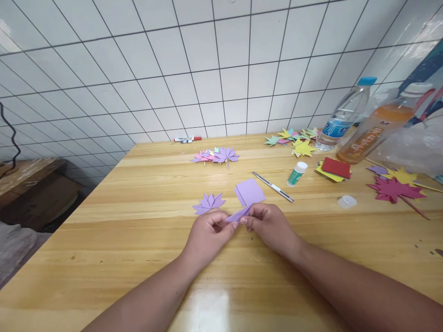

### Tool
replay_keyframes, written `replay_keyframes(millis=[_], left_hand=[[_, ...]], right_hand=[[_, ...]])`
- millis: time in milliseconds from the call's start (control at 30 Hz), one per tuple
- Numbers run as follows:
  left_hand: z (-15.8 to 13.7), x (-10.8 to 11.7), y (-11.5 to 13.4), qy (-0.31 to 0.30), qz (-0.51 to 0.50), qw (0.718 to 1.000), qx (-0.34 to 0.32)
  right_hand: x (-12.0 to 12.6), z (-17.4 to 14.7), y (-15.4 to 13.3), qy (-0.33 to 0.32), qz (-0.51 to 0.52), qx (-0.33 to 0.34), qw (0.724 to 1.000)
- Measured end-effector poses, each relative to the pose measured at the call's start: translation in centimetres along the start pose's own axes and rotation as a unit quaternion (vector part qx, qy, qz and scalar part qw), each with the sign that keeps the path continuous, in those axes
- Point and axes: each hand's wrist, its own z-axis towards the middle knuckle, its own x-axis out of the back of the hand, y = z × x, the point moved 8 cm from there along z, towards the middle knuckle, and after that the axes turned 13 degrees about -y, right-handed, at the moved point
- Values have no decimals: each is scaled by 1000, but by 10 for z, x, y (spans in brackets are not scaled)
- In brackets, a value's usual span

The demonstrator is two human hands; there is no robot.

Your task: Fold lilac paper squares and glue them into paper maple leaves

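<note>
Between my two hands is a small folded piece of purple paper (238, 215). My left hand (212, 230) pinches its left end, and my right hand (268, 226) grips the right end between thumb and fingers. Just beyond lies a stack of square purple paper (249, 191), partly covered by the folded piece. A purple paper leaf (209, 203) rests on the table behind my left hand, its lower part hidden by that hand. To the right of the stack a slim utility knife (273, 186) lies at a slant.
A glue stick (296, 174) stands uncapped or capped in white, with a clear cap (346, 202) nearby. Paper leaves (221, 156) lie farther back. On the right are red and yellow paper squares (335, 168), a water bottle (341, 120), an orange drink bottle (380, 127) and a crimson leaf (392, 189).
</note>
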Motion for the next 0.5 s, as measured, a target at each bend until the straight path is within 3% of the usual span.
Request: replay_keyframes(millis=[100, 233, 333, 400, 500], left_hand=[[1, 0, -5, -5, 2, 1000, 7], [2, -4, -6, -38, 43, 998, -17], [2, -6, -2, -51, 76, 995, -44], [2, -4, -1, -42, 75, 995, -48], [1, 4, -2, -7, 49, 998, -39]], right_hand=[[-3, 1, -1, -17, -15, 0, 1000], [-2, -5, -14, -12, -39, 68, 997], [-1, -7, -21, -8, -136, 95, 986], [1, -7, -21, 0, -211, 92, 973], [2, -4, -15, -2, -217, 75, 973]])
